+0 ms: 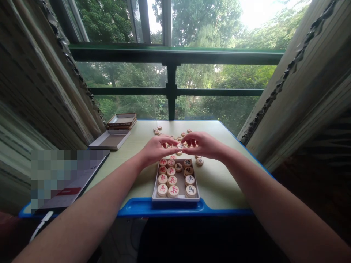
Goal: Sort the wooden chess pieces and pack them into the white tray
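Above the middle of the table, my left hand (160, 148) and my right hand (204, 145) meet at their fingertips. Between them is a round wooden Chinese chess piece (180, 146) with a dark character, pinched from both sides. Just nearer to me lies a shallow white box (181, 199). Stacked pieces with red characters (172, 180) fill two columns on its left. Pieces with black characters (190, 179) run down its right side, and a black horse piece (178, 167) sits near the far wall. Other loose pieces beneath my hands are partly hidden.
More loose pieces (200, 161) lie right of the box and toward the table's far side. At the back left are an open box lid (111, 140) and stacked small boxes (122, 121). A tablet (74, 182) rests on the left edge. Curtains (290, 73) flank the window.
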Demonstrator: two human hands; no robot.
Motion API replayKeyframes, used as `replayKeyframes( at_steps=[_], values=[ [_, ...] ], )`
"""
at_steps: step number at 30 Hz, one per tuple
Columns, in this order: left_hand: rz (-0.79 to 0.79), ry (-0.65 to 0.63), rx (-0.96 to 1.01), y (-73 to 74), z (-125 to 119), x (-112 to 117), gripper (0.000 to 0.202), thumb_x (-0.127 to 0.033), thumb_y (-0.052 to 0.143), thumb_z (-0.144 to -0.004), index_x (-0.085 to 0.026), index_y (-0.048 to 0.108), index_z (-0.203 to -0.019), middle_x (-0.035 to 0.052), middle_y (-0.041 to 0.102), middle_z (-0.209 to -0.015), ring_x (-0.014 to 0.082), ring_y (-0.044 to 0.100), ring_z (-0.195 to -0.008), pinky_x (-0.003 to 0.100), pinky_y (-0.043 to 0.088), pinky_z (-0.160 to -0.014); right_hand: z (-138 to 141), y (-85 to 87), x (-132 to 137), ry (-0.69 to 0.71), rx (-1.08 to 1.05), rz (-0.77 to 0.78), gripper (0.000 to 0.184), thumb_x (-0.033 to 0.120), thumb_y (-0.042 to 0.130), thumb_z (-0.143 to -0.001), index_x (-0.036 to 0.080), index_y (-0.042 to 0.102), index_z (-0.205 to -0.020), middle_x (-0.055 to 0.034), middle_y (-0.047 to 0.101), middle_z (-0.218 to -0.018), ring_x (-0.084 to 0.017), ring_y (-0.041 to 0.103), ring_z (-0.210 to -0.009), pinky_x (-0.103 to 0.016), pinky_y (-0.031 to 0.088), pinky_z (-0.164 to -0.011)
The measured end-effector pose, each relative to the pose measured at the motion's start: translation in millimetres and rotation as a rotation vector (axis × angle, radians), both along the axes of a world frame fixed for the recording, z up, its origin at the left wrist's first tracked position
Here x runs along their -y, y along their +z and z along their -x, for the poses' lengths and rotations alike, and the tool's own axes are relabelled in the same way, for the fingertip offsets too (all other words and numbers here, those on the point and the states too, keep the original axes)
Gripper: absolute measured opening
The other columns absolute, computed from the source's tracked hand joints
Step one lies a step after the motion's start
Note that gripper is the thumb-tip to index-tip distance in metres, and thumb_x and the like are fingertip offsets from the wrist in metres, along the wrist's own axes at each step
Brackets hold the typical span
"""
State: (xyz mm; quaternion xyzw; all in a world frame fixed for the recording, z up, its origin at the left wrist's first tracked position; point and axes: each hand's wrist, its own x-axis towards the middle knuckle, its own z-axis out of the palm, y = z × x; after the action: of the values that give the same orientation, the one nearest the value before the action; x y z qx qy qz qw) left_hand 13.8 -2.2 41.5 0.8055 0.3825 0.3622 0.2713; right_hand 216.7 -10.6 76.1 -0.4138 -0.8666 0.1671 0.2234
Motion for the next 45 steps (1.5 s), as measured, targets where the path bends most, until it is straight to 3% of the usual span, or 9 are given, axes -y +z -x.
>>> replayKeyframes(
  at_steps=[5, 11, 19, 35, 45],
  values=[
    [0.056, -0.022, 0.020, 0.5, 2, 0, 0.037, -0.044, 0.067, -0.066, -0.016, 0.071, -0.089, 0.0074, 0.068, -0.090, 0.0173, 0.059, -0.076, 0.028, 0.048, -0.065, 0, 1.9, 2, 0.004, 0.029, 0.028, 0.025, 0.033, 0.062, -0.073, 0.014, 0.067, -0.087, -0.0015, 0.059, -0.069, -0.009, 0.047, -0.060, -0.022, 0.035, -0.055],
    [0.109, -0.021, 0.167, -0.9, 3, -3, 0.025, -0.031, 0.055, -0.070, -0.014, 0.071, -0.081, 0.0061, 0.068, -0.085, 0.0194, 0.060, -0.084, 0.030, 0.048, -0.075, 2, 1.2, 6, 0.068, 0.145, 0.096, 0.023, 0.034, 0.064, -0.069, 0.016, 0.066, -0.084, -0.0003, 0.055, -0.071, -0.011, 0.048, -0.064, -0.022, 0.035, -0.057],
    [0.051, -0.025, 0.011, -6.2, 1, -5, 0.020, -0.026, 0.055, -0.068, -0.015, 0.071, -0.074, 0.0050, 0.068, -0.082, 0.0192, 0.060, -0.083, 0.030, 0.047, -0.076, 10, -4.6, 11, 0.111, 0.262, 0.103, 0.022, 0.036, 0.063, -0.070, 0.018, 0.064, -0.082, 0.0005, 0.055, -0.069, -0.011, 0.046, -0.061, -0.023, 0.033, -0.055],
    [0.011, -0.026, -0.001, -9.9, -1, -8, 0.019, -0.024, 0.055, -0.068, -0.013, 0.070, -0.072, 0.0044, 0.067, -0.076, 0.0162, 0.059, -0.075, 0.027, 0.046, -0.073, 14, -7.9, 13, 0.079, 0.297, 0.127, 0.023, 0.037, 0.065, -0.068, 0.019, 0.065, -0.082, 0.0001, 0.059, -0.073, -0.012, 0.048, -0.063, -0.023, 0.031, -0.055],
    [0.010, -0.024, -0.021, -10.4, -1, -11, 0.020, -0.026, 0.056, -0.068, -0.014, 0.070, -0.073, 0.0038, 0.067, -0.075, 0.0162, 0.058, -0.074, 0.027, 0.045, -0.072, 19, -9.1, 15, 0.105, 0.267, 0.129, 0.016, 0.028, 0.060, -0.069, 0.018, 0.066, -0.080, -0.0012, 0.060, -0.075, -0.012, 0.048, -0.064, -0.023, 0.034, -0.058]
  ],
)
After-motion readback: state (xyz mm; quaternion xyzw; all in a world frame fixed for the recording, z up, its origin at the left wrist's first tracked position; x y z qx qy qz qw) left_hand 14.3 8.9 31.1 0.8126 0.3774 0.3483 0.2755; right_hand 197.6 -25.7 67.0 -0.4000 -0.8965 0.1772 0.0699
